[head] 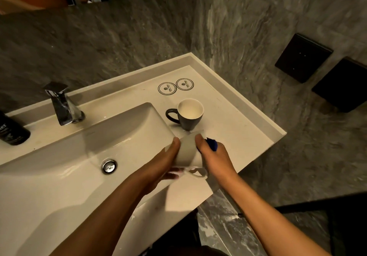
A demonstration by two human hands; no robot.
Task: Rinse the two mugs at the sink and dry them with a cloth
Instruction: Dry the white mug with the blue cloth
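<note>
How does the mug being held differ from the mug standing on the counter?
The pale mug is held on its side between the left hand and the right hand, which also holds a blue cloth; the dark mug stands upright and untouched on the counter. The pale mug is light outside; the dark mug is dark grey outside, white inside. Both have a handle.

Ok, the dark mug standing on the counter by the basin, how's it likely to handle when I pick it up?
The dark mug looks like glazed ceramic, so probably rigid, fairly heavy for its size and breakable if knocked. A wet patch shows at its foot on the counter, so it may be slippery. It tapers to a narrow foot, so a sideways nudge could tip it; its handle seems the safer grip.
</note>
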